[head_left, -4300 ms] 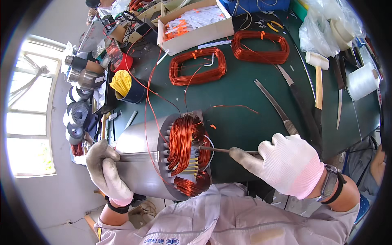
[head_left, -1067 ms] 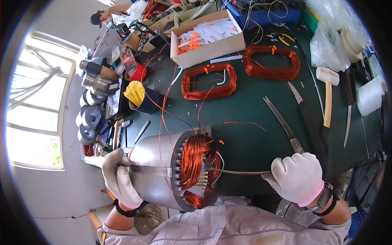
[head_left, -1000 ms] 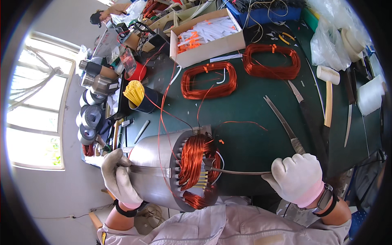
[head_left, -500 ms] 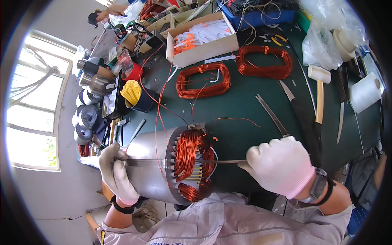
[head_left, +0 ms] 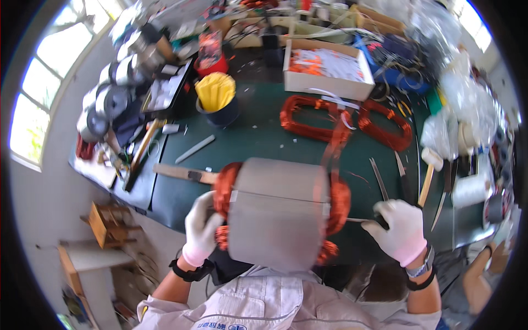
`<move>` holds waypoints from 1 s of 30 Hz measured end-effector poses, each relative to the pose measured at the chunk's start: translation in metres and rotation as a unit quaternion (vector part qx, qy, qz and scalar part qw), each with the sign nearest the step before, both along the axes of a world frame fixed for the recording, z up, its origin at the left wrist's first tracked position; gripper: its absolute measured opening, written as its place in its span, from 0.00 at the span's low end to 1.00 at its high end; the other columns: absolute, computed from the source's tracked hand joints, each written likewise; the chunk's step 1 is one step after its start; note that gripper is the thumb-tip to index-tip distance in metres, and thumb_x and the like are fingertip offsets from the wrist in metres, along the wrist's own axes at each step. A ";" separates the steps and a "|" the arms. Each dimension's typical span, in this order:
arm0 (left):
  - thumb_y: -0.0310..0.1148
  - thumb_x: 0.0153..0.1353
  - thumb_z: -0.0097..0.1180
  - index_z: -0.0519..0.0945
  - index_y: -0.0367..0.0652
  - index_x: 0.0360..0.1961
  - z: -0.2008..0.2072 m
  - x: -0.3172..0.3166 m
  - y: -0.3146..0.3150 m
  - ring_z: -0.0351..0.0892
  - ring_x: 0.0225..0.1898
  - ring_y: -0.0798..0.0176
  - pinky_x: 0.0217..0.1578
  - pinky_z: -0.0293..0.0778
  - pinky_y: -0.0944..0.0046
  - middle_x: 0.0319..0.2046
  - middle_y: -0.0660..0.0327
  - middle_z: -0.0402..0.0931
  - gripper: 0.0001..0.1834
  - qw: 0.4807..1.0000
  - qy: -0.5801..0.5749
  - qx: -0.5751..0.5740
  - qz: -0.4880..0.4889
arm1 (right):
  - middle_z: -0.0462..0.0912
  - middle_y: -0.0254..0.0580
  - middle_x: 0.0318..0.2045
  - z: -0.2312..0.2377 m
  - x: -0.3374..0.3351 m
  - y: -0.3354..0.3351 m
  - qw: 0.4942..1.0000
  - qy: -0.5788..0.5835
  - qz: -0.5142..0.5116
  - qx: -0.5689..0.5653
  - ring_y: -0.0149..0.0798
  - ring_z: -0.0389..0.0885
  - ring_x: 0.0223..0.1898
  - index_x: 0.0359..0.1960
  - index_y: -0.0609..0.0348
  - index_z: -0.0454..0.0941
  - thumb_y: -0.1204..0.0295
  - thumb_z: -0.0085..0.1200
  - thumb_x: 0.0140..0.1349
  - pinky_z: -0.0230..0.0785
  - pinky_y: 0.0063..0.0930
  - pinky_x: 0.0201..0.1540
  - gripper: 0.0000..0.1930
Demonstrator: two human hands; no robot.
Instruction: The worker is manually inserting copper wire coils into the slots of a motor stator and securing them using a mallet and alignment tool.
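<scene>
A grey metal stator core (head_left: 278, 212) lies crosswise in front of me, blurred by motion. Copper windings bulge from its left end (head_left: 223, 192) and right end (head_left: 339, 206). Beside the left winding is my left hand (head_left: 201, 226), white-gloved, fingers curled; what they grip, if anything, is hidden. My right hand (head_left: 400, 228), also gloved, closes on a thin metal strip (head_left: 357, 220) that points toward the right winding. Loose copper wires (head_left: 334, 146) rise from the core's right end. Past the left winding, a flat wooden strip (head_left: 179, 172) lies on the table.
Two copper coils (head_left: 300, 131) (head_left: 385, 138) lie beyond the core. Behind them stands a carton (head_left: 327, 87) of white and orange pieces. A dark cup (head_left: 221, 115) holds yellow strips. At right lie a white-headed mallet (head_left: 432, 159) and a pair of tweezers (head_left: 378, 179).
My view has swung, so more of the table's left side shows. The core appears side-on now, with both ends' windings visible. My right hand still grips the metal strip.
</scene>
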State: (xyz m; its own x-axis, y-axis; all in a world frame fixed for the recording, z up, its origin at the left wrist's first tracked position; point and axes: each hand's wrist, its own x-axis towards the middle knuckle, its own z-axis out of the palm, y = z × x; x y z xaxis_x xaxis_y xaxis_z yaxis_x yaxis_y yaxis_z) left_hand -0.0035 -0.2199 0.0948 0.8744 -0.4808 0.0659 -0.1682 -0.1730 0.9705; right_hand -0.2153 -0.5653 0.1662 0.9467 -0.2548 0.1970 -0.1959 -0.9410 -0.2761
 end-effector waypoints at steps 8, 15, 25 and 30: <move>0.27 0.55 0.71 0.75 0.39 0.67 -0.021 0.010 -0.006 0.83 0.49 0.43 0.51 0.79 0.51 0.51 0.49 0.83 0.37 0.967 -0.205 -0.034 -0.144 | 0.79 0.51 0.21 0.006 -0.002 0.024 0.994 0.105 -0.025 0.013 0.60 0.82 0.27 0.28 0.61 0.80 0.75 0.63 0.52 0.71 0.45 0.28 0.05; 0.29 0.56 0.71 0.76 0.35 0.65 -0.023 0.016 -0.001 0.85 0.50 0.41 0.49 0.81 0.51 0.52 0.45 0.83 0.34 0.974 -0.144 -0.065 -0.164 | 0.90 0.47 0.35 0.004 0.001 0.046 0.976 0.069 -0.104 0.176 0.49 0.91 0.37 0.46 0.63 0.87 0.71 0.67 0.53 0.80 0.36 0.43 0.17; 0.27 0.56 0.69 0.74 0.33 0.65 -0.023 0.016 -0.001 0.84 0.50 0.40 0.49 0.81 0.50 0.53 0.43 0.82 0.34 0.971 -0.134 -0.076 -0.183 | 0.91 0.46 0.39 0.003 0.007 0.060 0.943 0.006 -0.187 0.276 0.47 0.91 0.40 0.47 0.63 0.88 0.69 0.69 0.53 0.81 0.36 0.45 0.19; 0.24 0.57 0.65 0.72 0.31 0.66 -0.019 0.012 -0.001 0.83 0.50 0.41 0.50 0.80 0.49 0.53 0.43 0.81 0.34 0.966 -0.176 -0.076 -0.173 | 0.72 0.43 0.69 0.017 -0.004 0.036 0.937 0.283 -0.129 0.157 0.46 0.75 0.66 0.74 0.53 0.61 0.57 0.62 0.66 0.69 0.45 0.67 0.38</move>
State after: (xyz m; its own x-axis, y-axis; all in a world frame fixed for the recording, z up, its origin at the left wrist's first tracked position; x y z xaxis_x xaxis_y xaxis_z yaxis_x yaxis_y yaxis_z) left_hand 0.0084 -0.2205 0.0758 0.5745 -0.7009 0.4227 -0.5141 0.0929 0.8527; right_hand -0.2194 -0.5289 0.1830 0.7752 -0.4509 -0.4425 -0.6050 -0.7313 -0.3148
